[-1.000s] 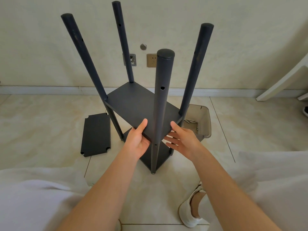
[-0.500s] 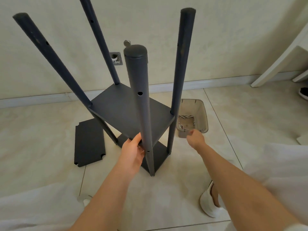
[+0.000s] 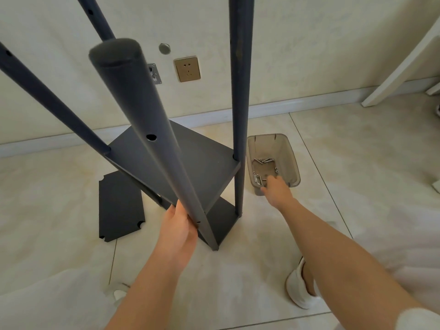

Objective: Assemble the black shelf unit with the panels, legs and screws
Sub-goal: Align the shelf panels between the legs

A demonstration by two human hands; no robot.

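The left hand [image 3: 177, 232] is clasped round the near leg [image 3: 145, 115] of the shelf unit [image 3: 209, 163], which stands on the tiled floor [image 3: 357, 163] near its wall edge. Matte black round tubular legs and flat rectangular panels are noted. The right hand [image 3: 276, 190] is extended into a translucent bin [image 3: 293, 163] of metal screws [image 3: 262, 160]. Its grip cannot be determined.

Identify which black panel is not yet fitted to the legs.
The loose panel lying flat on the floor; the upper panel and lower panel sit between the legs.
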